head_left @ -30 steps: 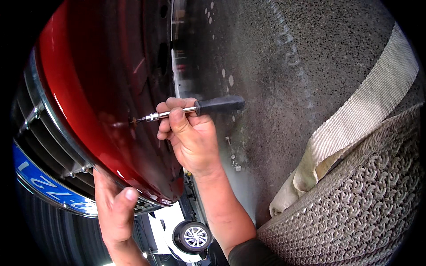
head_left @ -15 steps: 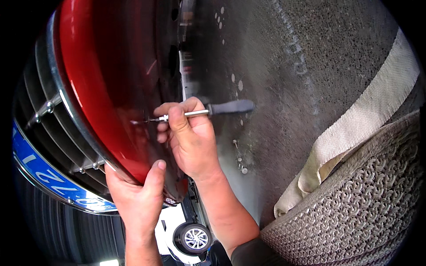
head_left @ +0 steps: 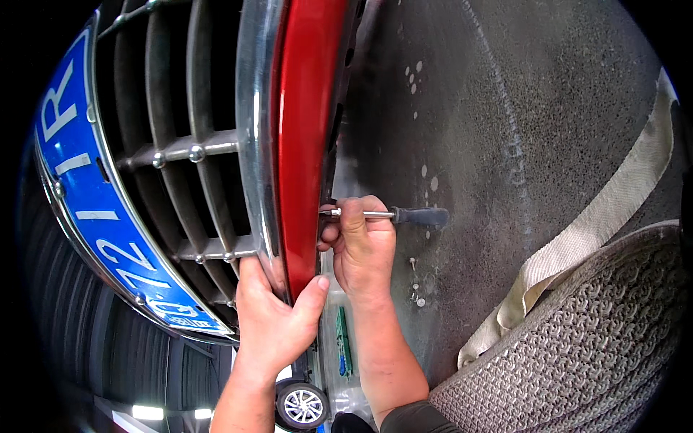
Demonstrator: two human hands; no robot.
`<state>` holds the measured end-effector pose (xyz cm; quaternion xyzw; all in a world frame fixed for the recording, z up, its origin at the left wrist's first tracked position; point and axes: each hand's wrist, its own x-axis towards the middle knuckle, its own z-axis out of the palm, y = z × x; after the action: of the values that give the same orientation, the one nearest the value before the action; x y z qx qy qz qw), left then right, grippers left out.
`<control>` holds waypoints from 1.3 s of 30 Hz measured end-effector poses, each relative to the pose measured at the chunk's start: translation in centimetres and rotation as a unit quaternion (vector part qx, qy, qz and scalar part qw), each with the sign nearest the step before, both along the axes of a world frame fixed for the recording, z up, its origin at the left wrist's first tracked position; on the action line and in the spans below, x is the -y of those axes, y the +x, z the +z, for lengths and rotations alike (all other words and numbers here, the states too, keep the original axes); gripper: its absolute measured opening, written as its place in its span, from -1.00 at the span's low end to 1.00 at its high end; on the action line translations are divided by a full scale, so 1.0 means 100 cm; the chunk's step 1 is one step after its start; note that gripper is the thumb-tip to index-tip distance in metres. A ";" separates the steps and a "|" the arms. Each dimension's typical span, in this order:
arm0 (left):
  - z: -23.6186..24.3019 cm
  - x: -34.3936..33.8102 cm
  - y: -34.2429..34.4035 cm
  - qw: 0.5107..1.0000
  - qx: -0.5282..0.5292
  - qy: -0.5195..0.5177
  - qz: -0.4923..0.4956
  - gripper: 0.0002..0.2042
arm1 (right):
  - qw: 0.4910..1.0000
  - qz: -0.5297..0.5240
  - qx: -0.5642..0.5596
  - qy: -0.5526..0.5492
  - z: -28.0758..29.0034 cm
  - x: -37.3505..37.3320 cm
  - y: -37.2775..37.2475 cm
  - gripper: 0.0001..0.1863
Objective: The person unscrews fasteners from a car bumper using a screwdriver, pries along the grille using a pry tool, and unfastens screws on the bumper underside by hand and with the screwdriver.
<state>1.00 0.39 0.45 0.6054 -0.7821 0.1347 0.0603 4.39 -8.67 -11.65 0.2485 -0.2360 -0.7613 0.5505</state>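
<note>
My right hand point(head_left: 364, 245) is closed around the metal shaft of a screwdriver point(head_left: 422, 217), which has a dark grey handle. Its tip points at the lower edge of a red car bumper point(head_left: 307, 137) and reaches a spot by my fingertips; the contact itself is hidden. Just below, my left hand point(head_left: 278, 321) clasps the bumper's edge. Its fingers go over the chrome trim point(head_left: 260, 144) into the grille point(head_left: 198, 151), and the thumb lies along the red side.
A blue licence plate point(head_left: 94, 180) is fixed across the grille. Several small fasteners point(head_left: 418, 296) lie on the grey floor point(head_left: 476, 144). At the right are a pale strap point(head_left: 577, 231) and a textured woven surface point(head_left: 577, 339). A car wheel point(head_left: 302, 406) shows at the bottom.
The view has shifted, so the bumper and both hands appear further right, and more of the grille and plate shows. Both hands keep their holds, with the screwdriver still at the bumper's lower edge.
</note>
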 end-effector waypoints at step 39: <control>-0.012 -0.013 0.000 0.995 -0.066 0.073 -0.030 -0.18 | 0.995 0.046 -0.090 0.016 -0.001 -0.004 -0.010 -0.64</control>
<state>0.98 1.70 -0.77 0.5919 -0.8021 0.0354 0.0711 3.40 -8.30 -11.73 0.1982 -0.1613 -0.7582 0.5999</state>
